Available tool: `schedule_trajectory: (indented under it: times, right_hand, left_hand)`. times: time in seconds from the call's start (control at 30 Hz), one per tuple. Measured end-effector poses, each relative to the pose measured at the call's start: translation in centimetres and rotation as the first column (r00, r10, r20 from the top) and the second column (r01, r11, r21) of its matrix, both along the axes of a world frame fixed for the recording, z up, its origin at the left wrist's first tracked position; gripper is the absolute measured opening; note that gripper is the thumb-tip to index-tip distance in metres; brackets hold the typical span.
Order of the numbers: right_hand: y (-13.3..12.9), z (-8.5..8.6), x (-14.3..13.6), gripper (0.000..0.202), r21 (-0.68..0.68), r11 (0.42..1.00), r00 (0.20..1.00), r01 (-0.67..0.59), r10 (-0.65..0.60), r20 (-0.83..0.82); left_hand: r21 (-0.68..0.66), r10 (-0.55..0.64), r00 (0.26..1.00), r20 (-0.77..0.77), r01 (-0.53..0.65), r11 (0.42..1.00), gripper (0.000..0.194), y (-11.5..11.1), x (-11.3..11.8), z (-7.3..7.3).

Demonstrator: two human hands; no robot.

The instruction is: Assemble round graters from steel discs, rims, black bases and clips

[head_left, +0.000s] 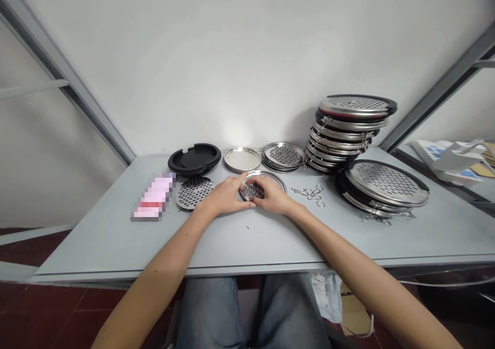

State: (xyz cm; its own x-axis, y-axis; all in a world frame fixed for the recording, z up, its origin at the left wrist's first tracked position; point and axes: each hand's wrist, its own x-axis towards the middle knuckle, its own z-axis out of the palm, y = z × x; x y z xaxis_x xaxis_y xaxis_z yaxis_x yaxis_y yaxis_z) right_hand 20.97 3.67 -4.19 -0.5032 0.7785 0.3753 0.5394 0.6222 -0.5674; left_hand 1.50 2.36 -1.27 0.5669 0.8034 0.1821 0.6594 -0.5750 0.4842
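A round metal lid with a raised rim and a perforated centre point(274, 176) lies in front of me, partly covered by both hands. My left hand point(229, 194) grips its left edge, fingers at the rim and thumb stretched along the near side. My right hand point(270, 197) is closed over the near right part, with curled fingers reaching onto the perforated area. Just left of my left hand a flat perforated disc point(190, 193) rests on the table. Several small wire clips point(311, 194) lie loose to the right of my right hand.
Behind stand a black round holder point(195, 158), plain metal lids point(243, 159) and stacked perforated lids point(284, 155). A tall stack of assembled round cases point(344, 132) and more cases point(386, 184) occupy the right. A blurred pink item point(157, 194) lies left on the grey table point(255, 246).
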Motion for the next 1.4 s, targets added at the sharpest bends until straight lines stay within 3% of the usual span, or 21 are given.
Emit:
schedule_trajectory:
  times: [0.2, 0.4, 0.57, 0.9, 1.07, 1.4]
  right_hand:
    - [0.53, -0.01, 0.5, 0.032, 0.018, 0.994, 0.987, 0.106, -0.103, -0.123]
    - [0.45, -0.11, 0.59, 0.051, 0.084, 0.988, 0.988, 0.131, -0.137, 0.076]
    - [0.36, -0.19, 0.45, 0.06, 0.098, 0.988, 0.982, 0.122, -0.134, 0.13]
    - [0.48, -0.57, 0.39, 0.092, -0.03, 0.982, 0.94, 0.184, -0.167, 0.297]
    - [0.47, -0.36, 0.19, 0.091, -0.09, 0.981, 0.938, 0.173, -0.136, 0.319]
    - [0.85, -0.44, 0.59, 0.087, -0.041, 0.988, 0.936, 0.147, -0.126, 0.33]
  left_hand:
    - [-0.018, -0.005, 1.0, -0.006, 0.004, 1.0, 0.089, 0.04, -0.16, -0.05]
    - [-0.012, -0.002, 1.0, -0.008, 0.001, 1.0, 0.089, -0.02, -0.18, -0.08]
    - [-0.012, -0.004, 1.0, -0.006, 0.004, 1.0, 0.087, -0.04, -0.18, -0.1]
    - [-0.01, -0.009, 1.0, -0.007, 0.009, 1.0, 0.091, -0.06, -0.17, -0.14]
    - [0.004, -0.013, 1.0, -0.006, 0.013, 1.0, 0.091, 0.0, -0.15, -0.26]
    - [-0.011, 0.006, 1.0, -0.009, -0.006, 1.0, 0.091, 0.01, -0.21, -0.34]
